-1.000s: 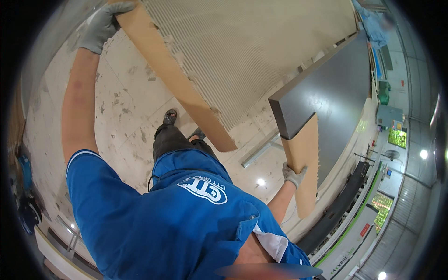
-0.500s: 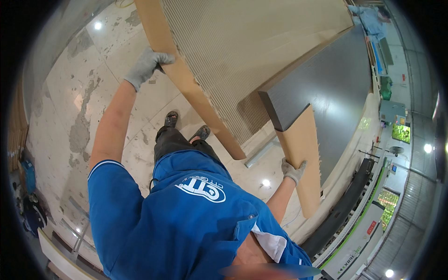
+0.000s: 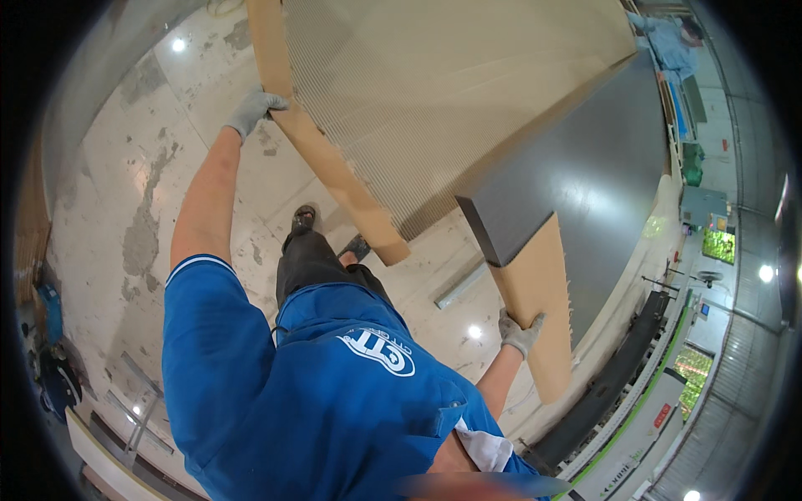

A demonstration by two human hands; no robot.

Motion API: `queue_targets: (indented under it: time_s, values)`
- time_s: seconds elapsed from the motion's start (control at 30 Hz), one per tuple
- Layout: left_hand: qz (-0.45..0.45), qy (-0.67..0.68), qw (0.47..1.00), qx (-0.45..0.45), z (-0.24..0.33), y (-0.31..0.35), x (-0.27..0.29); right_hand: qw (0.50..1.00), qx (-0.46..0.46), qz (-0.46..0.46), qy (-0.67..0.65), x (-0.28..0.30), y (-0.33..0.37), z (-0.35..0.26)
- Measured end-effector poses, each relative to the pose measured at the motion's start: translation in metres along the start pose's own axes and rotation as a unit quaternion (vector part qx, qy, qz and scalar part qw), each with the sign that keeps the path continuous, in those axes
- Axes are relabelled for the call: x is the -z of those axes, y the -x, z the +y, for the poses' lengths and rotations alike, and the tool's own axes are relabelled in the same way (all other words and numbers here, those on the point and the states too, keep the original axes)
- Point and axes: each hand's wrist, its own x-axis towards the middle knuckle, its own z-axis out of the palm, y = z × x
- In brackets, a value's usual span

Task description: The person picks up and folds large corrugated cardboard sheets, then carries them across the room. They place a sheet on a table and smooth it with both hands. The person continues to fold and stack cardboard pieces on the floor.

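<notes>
My left hand, in a grey glove, is closed on the brown edge strip of a large cardboard sheet, whose ribbed inner face shows. At my right, a thick dark grey panel has a brown cardboard flap with a ragged edge along its near end. The gloved right hand grips this flap by its left edge, thumb on top and fingers partly hidden beneath. Between the sheet and the flap, a gap shows the floor.
A metal bar lies on the pale, stained tile floor. To the right runs a long machine with a dark roller. Far at the upper right, another person in light blue stands by the panel. A metal frame stands lower left.
The cardboard sheet has shifted away and to the left with my left hand. The near end of the panel and its flap have dropped slightly toward me, with my right hand still on the flap.
</notes>
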Motion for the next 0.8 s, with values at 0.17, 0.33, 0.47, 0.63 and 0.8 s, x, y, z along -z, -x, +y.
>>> queue_targets:
  time_s: [0.17,0.33,0.47,0.63,0.8]
  values:
    - [-0.021,-0.054,0.998,-0.025,-0.025,-0.023,0.010,0.997,0.045,-0.005,0.060,0.007,0.007,-0.010]
    - [0.011,0.000,1.000,-0.026,-0.041,-0.053,0.013,0.996,0.051,0.066,0.018,-0.008,0.017,-0.011]
    - [0.028,-0.072,0.997,-0.028,-0.033,-0.071,0.017,0.996,0.046,0.081,-0.010,-0.022,0.026,-0.002]
    - [-0.016,-0.021,1.000,-0.013,-0.004,-0.050,-0.008,0.997,0.031,0.067,0.000,-0.033,0.036,0.012]
    - [-0.086,-0.006,0.996,-0.017,0.007,0.012,-0.104,0.999,-0.006,0.042,-0.006,-0.035,0.037,0.015]
